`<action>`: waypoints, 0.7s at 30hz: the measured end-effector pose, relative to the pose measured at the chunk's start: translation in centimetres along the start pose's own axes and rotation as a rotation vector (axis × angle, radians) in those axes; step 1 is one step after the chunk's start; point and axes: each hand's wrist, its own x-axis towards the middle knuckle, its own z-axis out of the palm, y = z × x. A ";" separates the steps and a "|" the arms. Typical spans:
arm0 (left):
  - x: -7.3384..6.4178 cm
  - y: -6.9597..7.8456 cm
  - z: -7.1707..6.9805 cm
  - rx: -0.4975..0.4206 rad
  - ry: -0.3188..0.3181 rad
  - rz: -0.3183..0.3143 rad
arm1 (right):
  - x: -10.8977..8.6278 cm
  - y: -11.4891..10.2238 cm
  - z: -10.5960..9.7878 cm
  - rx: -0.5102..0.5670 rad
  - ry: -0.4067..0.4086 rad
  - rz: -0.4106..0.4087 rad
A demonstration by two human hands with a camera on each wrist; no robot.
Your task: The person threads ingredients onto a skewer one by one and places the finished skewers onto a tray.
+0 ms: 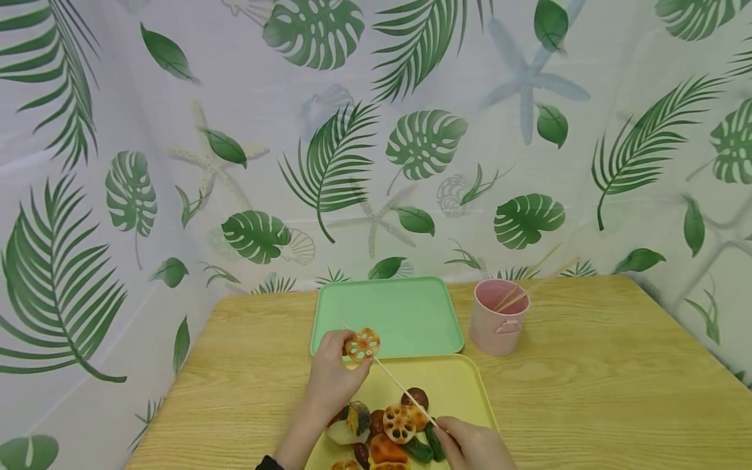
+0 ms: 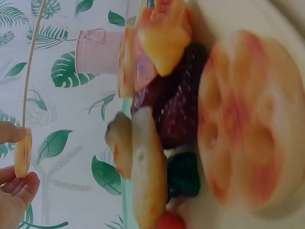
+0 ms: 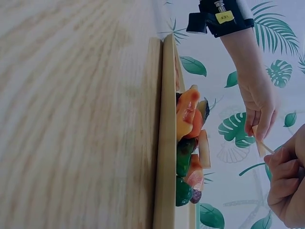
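My left hand (image 1: pixel 335 375) pinches a browned lotus root slice (image 1: pixel 365 344) by its edges, raised over the far side of the yellow tray (image 1: pixel 464 385). A thin wooden skewer (image 1: pixel 399 384) meets the slice, and its tip shows past the slice's far side. Thumb and fingers of my right hand (image 1: pixel 472 447) grip the skewer's near end. In the left wrist view the slice (image 2: pixel 23 152) is edge-on between thumb and fingers. Below, on the tray, lie another lotus root slice (image 1: pixel 390 427), green pepper-like pieces (image 1: pixel 418 450) and a pale, dark-topped piece (image 1: pixel 346 431).
A green tray (image 1: pixel 388 313) lies behind the yellow one. To its right stands a pink bucket (image 1: pixel 496 334) with several skewers (image 1: pixel 543 279) leaning out. Wooden tabletop (image 1: pixel 587 385) spreads to both sides, and a leaf-print cloth (image 1: pixel 352 261) hangs behind the table.
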 end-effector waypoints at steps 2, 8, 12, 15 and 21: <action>-0.1 0.5 0.3 -0.007 -0.007 0.007 | 0.3 -0.1 -0.1 0.011 0.000 -0.001; 0.1 2.2 1.0 -0.029 -0.050 0.035 | 1.5 -0.3 -0.4 0.029 0.054 0.005; 0.4 3.3 1.5 -0.044 -0.082 0.063 | 2.6 -0.5 -0.4 0.005 0.151 -0.011; 0.6 4.0 1.9 -0.048 -0.078 0.096 | 3.6 -0.4 -0.4 -0.018 0.201 -0.014; 0.8 4.7 2.7 -0.054 -0.111 0.121 | 4.5 0.0 -0.4 -0.021 0.228 0.015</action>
